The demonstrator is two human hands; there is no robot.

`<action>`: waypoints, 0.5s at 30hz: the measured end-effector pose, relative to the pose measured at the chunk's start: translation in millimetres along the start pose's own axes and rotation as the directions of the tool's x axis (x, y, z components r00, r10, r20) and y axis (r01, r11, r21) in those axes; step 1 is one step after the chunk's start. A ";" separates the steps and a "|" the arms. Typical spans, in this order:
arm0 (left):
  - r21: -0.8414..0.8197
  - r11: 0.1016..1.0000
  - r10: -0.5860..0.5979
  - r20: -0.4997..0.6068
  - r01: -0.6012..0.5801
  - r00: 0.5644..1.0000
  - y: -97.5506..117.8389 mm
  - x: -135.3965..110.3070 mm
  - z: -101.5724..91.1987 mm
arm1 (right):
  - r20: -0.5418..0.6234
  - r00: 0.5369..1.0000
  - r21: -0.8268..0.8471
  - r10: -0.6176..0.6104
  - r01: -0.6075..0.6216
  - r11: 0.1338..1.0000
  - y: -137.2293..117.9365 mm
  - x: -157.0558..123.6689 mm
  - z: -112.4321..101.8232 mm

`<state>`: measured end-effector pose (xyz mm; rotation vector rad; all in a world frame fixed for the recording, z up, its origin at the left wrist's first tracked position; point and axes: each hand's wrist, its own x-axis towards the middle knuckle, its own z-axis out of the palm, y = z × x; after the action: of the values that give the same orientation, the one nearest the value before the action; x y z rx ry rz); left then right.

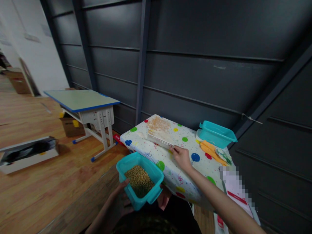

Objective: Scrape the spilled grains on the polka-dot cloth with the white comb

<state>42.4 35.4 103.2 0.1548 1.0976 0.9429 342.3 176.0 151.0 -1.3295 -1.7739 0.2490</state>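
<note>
My left hand (119, 198) grips a turquoise plastic container (156, 175) at its near left side, thumb over the rim and fingers underneath. Round yellowish beans, like soybeans (138, 178), lie inside it. The container is off the table, just before the front left edge. My right hand (182, 157) is closed around the right end of a long white tool (159, 141) with a row of small holes or tufts along its side; its exact kind is unclear. The tool rests on or just over the tablecloth, in front of scattered light brown grains (158, 124).
The table has a dotted white cloth (186, 130). At its right stand a second turquoise container (216, 133), an orange cloth (211, 151) and a green-white round item (223, 156). A dark panelled wall (195, 78) rises behind. Leftward are a desk (83, 99) and boxes (29, 154).
</note>
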 end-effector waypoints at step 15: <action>-0.005 1.000 -0.003 -0.001 0.003 1.000 1.8 -4.4 3.9 | 0.002 1.000 -0.019 0.016 -0.016 1.000 -4.9 2.1 -4.2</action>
<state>44.1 34.7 109.1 0.1480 1.0959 0.9432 342.0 174.5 157.7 -1.3576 -1.7723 0.2425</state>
